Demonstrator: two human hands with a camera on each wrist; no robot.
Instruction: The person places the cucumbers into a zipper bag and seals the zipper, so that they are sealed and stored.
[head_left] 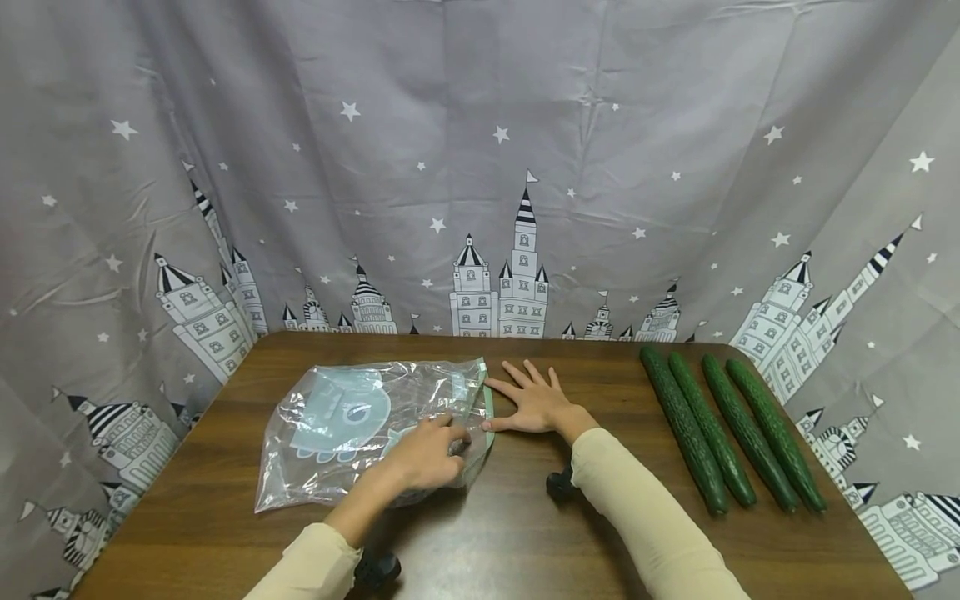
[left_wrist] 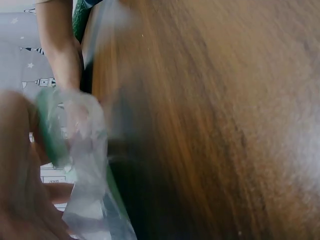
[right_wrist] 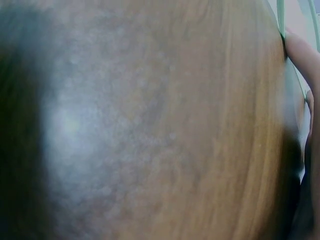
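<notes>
A clear plastic zip bag (head_left: 427,392) with a pale blue print lies on the table, its green-edged mouth toward the right. My left hand (head_left: 427,454) is over the near part of that mouth, fingers bent at the upper layer. In the left wrist view the bag's green strip (left_wrist: 52,132) stands raised in a loop against the fingers. My right hand (head_left: 531,402) lies spread beside the mouth, thumb and index fingertips touching the green edge. Only part of a finger (right_wrist: 302,57) along that edge shows in the right wrist view.
Several long green cucumbers (head_left: 682,425) lie side by side at the right of the brown wooden table (head_left: 517,533). A grey curtain (head_left: 480,167) printed with castles and stars hangs behind and around the table.
</notes>
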